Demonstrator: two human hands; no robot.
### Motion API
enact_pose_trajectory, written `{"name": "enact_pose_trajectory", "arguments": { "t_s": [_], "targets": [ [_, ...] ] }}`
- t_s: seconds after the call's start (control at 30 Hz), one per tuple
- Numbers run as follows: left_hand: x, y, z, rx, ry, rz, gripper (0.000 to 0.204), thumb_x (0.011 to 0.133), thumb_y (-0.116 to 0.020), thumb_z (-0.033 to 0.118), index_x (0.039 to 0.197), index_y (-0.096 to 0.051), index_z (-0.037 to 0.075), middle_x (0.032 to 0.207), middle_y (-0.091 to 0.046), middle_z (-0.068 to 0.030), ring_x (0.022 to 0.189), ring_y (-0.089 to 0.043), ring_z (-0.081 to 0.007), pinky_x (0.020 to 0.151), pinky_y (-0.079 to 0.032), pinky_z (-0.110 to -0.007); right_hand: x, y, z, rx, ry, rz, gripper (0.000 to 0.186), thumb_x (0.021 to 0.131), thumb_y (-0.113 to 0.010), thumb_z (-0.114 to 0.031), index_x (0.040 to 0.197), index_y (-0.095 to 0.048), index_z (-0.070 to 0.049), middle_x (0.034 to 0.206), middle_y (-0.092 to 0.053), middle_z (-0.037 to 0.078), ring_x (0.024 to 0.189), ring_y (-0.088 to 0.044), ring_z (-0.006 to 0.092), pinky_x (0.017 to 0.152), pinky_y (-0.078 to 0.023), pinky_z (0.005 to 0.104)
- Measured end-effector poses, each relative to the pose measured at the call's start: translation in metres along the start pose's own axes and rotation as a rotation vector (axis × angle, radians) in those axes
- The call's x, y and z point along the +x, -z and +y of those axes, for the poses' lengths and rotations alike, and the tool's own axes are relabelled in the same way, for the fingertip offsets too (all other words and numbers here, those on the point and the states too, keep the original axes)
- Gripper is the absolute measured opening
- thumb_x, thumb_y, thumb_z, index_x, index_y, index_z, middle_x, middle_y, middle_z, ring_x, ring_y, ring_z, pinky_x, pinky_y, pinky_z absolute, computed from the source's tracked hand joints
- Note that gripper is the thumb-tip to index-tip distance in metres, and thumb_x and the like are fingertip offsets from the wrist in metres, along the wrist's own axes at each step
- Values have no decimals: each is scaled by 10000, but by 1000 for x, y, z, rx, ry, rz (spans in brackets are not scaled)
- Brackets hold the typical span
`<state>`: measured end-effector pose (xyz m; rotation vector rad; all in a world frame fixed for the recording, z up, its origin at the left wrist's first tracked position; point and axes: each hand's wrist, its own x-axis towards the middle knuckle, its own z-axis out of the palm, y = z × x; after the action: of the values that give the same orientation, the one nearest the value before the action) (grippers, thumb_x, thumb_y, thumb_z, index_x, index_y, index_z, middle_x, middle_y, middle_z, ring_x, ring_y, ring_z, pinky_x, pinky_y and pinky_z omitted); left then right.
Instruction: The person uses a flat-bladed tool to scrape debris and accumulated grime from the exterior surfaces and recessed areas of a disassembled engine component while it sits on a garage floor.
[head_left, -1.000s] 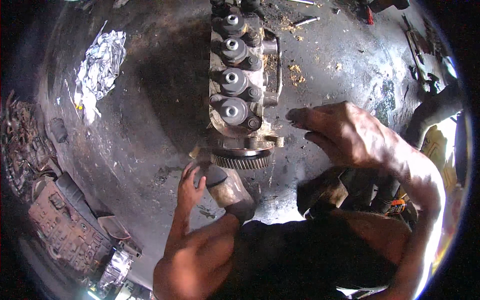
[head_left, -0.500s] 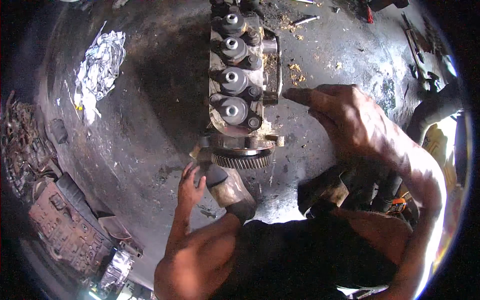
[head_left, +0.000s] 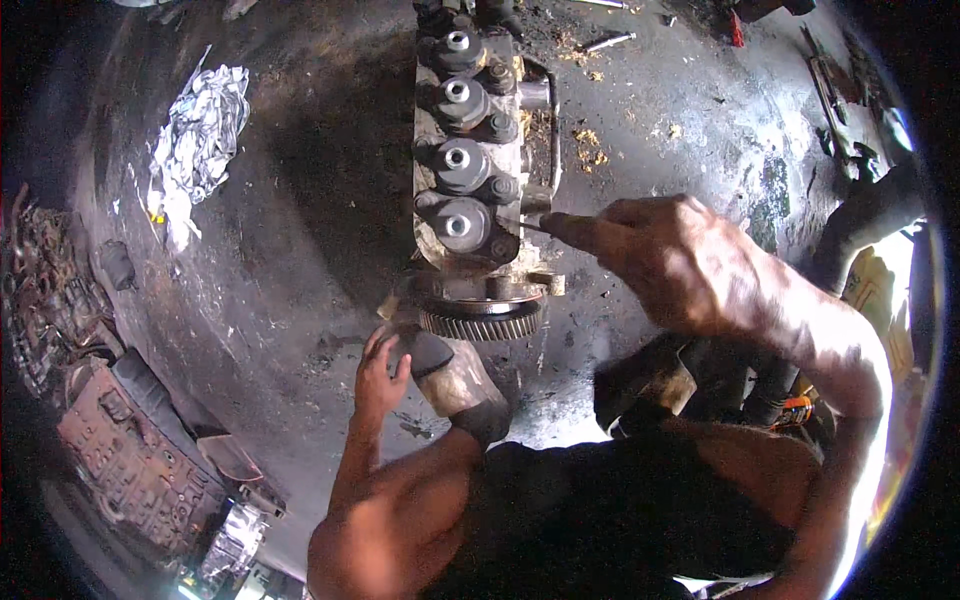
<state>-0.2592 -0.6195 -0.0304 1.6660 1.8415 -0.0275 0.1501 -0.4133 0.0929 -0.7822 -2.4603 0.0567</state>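
A dirty metal injection pump (head_left: 462, 160) stands in front of me, with several round fittings in a row along its top. At its near end is a toothed gear (head_left: 480, 322). My right hand (head_left: 680, 255) is closed on a thin tool (head_left: 528, 224) that I see only as a narrow rod. Its tip is at the pump's right side, close to the nearest fitting, and the rest is hidden in the fingers. Down by my left shoe (head_left: 455, 380), my left hand (head_left: 382, 375) has its fingers apart and nothing visible in it.
Crumpled silvery wrapping (head_left: 203, 130) lies on the dark floor at the left. A rusty metal block (head_left: 135, 450) sits lower left. Yellowish debris (head_left: 590, 150) is scattered beside the pump, with a small metal rod (head_left: 610, 42) farther off. Long tools (head_left: 835, 100) lie far right.
My right hand has moved left and slightly down, bringing the thin tool to the pump's side. The pump has shifted slightly left in view. My left hand has stayed nearly still.
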Motion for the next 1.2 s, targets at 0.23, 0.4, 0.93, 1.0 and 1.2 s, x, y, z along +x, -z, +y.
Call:
{"name": "enact_pose_trajectory", "arguments": {
  "t_s": [0.23, 0.4, 0.93, 1.0, 1.2],
  "targets": [
    [-3, 3, -6, -28, -4, 12, 410, 869, -672, 189, 1222, -566, 9, 1389, -475, -210, 1266, -477, -396, 1034, -419, -448, -3, 10, -8, 213, -107, -594, 645, 781, -553, -61, 1417, -445, -37, 935, -590, 107, 754, -549, 205, 654, -485, 309],
    [3, 5, 1, -11, -13, 18, 414, 863, -672, 181, 1225, -566, 11, 1375, -488, -212, 1252, -488, -404, 1035, -416, -453, -3, 6, -5, 372, -171, -455, 586, 790, -527, 36, 1370, -472, -34, 804, -576, 151, 709, -625, 297, 604, -517, 386],
    [11, 13, 18, -68, 49, -9, 408, 871, -666, 190, 1230, -579, 17, 1390, -477, -216, 1280, -463, -397, 1042, -413, -459, 15, 48, 19, 208, -134, -597, 299, 817, -557, -86, 1100, -575, 11, 917, -573, 153, 835, -621, 319, 754, -544, 383],
    [7, 14, 5, -4, 28, 11, 405, 870, -664, 184, 1229, -581, 18, 1386, -480, -219, 1278, -465, -399, 1041, -413, -463, 4, 39, 19, 438, -312, -655, 284, 830, -546, -77, 1100, -577, 7, 935, -581, 164, 848, -637, 325, 767, -551, 387],
    [3, 21, 1, 2, 59, 13, 393, 864, -660, 168, 1220, -588, 18, 1363, -497, -234, 1271, -470, -403, 1043, -407, -465, -10, 18, 0, 392, -167, -411, 432, 855, -503, -33, 1264, -600, -133, 925, -621, 154, 790, -649, 301, 720, -549, 389]
  ]
}}
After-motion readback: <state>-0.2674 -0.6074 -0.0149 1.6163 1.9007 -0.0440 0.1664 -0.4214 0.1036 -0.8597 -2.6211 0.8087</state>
